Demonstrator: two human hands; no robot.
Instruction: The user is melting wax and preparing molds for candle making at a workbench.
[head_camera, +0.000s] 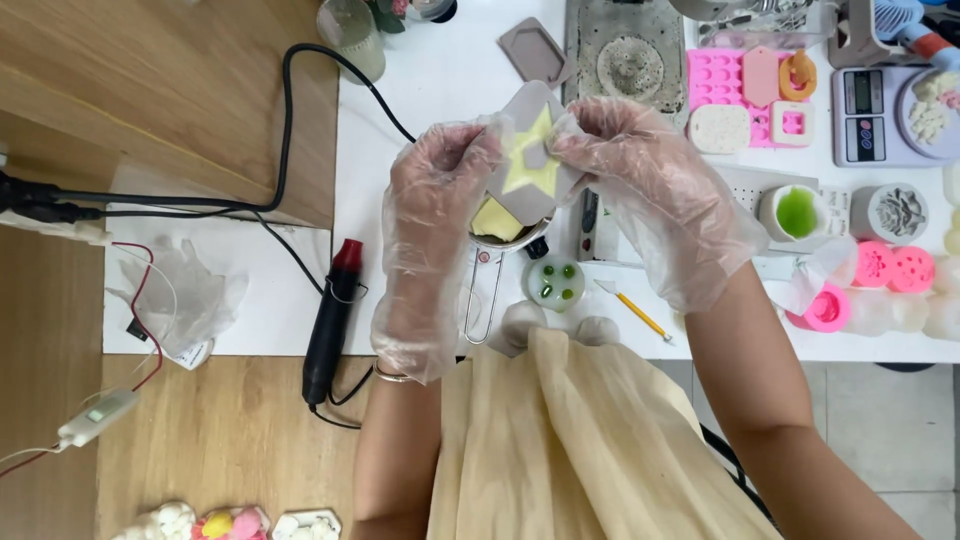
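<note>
Both my hands wear clear plastic gloves and grip a grey silicone mould (527, 180) between them, above the white table. The mould holds a pale yellow star-shaped piece (533, 165) in its cavity. My left hand (432, 225) pinches the mould's left edge, and my right hand (650, 190) presses its right edge, bending it. Directly below the mould sits a small metal pot with yellow wax (497, 222) and a wire handle.
A black heat tool (330, 320) with a red tip lies at the table's left edge, its cable running back. Pink moulds (722, 85), a digital scale (868, 115), a green-filled cup (796, 212), a yellow pencil (640, 313) and a small round green-dotted mould (553, 282) lie around.
</note>
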